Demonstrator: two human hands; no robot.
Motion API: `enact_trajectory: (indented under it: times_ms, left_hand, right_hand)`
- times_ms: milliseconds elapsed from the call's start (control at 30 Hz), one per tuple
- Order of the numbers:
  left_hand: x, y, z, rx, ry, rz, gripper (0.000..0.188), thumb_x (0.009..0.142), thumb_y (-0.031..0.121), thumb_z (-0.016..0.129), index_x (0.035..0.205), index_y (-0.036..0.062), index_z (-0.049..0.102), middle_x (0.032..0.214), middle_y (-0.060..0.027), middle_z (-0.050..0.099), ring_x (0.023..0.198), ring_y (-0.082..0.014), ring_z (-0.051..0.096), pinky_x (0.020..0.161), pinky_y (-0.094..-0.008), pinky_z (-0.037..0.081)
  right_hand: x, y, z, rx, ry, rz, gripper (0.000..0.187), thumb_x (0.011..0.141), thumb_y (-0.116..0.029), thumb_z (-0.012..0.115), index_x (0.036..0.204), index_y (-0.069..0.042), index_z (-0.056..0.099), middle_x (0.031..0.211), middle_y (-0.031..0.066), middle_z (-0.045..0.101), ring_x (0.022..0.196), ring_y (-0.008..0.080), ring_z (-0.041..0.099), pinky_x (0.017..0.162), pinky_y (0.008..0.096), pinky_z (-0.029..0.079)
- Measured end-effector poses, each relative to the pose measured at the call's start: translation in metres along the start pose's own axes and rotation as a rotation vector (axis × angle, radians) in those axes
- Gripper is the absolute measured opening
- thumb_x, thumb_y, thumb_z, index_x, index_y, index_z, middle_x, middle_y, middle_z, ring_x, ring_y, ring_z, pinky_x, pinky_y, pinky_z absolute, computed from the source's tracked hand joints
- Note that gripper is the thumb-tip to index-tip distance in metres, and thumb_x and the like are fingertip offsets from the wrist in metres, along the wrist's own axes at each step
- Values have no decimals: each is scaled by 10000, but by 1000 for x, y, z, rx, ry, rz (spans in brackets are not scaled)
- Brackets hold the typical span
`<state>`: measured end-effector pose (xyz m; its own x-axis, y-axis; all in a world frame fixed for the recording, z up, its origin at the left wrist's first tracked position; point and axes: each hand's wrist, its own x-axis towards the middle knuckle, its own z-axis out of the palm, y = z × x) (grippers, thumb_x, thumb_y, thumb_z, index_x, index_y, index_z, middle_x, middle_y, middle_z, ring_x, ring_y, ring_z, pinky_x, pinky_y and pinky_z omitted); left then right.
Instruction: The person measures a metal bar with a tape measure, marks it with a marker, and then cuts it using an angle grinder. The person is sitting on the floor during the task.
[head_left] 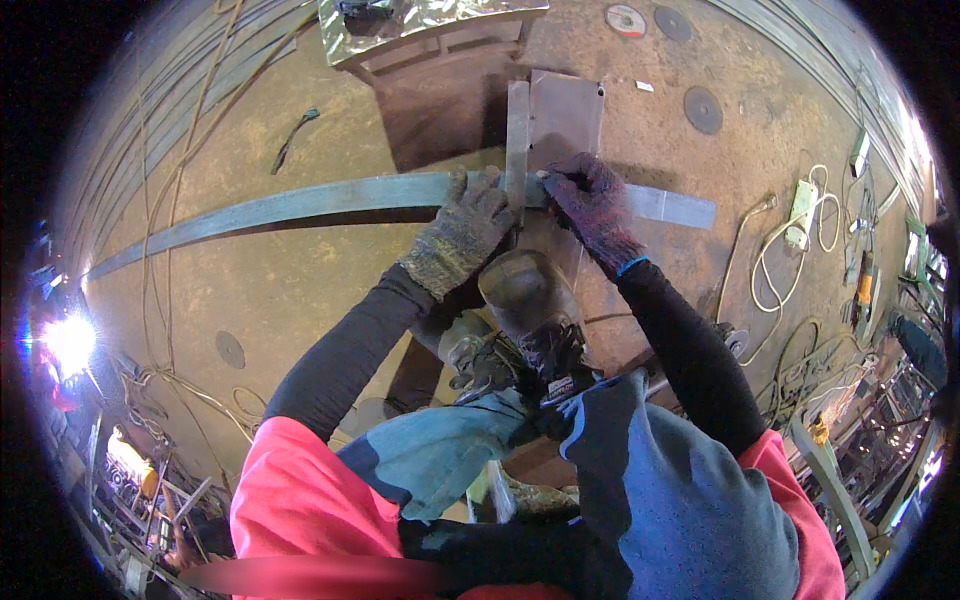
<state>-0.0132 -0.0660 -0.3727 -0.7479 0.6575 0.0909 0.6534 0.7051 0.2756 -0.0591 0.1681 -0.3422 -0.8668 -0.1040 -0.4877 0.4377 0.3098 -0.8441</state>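
A long grey flat metal bar [330,202] runs from the far left to right of centre, in front of my boots. Across it stands a shorter flat bar [517,125], pointing away from me, beside a square-cornered metal plate [566,115]. My left hand [462,232], in a grey knit glove, grips the long bar just left of the crossing, fingers over its far edge. In a dark purplish glove, my right hand [592,208] is at the long bar right of the crossing. Its thumb and fingers are pinched together; a tiny light spot shows there, too small to name.
My boot [525,290] is close behind the crossing. A metal stand [435,40] is at the far side. Cutting discs [703,110] lie on the floor. Cables and a green power strip [801,212] are at right. Bright welding light [70,343] glares at left.
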Motion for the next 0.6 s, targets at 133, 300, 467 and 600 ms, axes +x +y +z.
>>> enact_trajectory:
  times_ms: [133,300,467,600]
  left_hand:
    - [3,2,-4,43,-41,-19,395,869,172,648,1255,102,680,1266,-116,575,1416,-366,459,1211,-641,318]
    - [3,0,-6,52,-20,25,363,915,227,602,1251,123,692,1223,-126,600,1396,-364,478,1141,-676,354]
    - [2,2,-7,6,4,6,405,860,184,640,1254,102,683,1247,-130,589,1419,-366,464,1199,-630,331]
    - [2,2,-10,35,-33,10,398,874,193,636,1258,105,684,1249,-133,592,1418,-367,466,1192,-641,331]
  right_hand:
    - [12,5,6,-224,41,-372,225,937,-229,771,1052,-51,695,942,98,747,853,175,712,762,347,574]
    - [13,11,7,-140,13,-312,223,937,-213,769,1071,-50,695,957,95,755,867,179,718,766,348,571]
    - [12,15,7,-25,-19,-95,206,940,-205,767,1054,-50,695,964,105,762,865,193,721,780,352,571]
    - [12,14,7,-207,51,-328,196,935,-199,769,1040,-47,704,969,118,764,878,224,733,809,368,572]
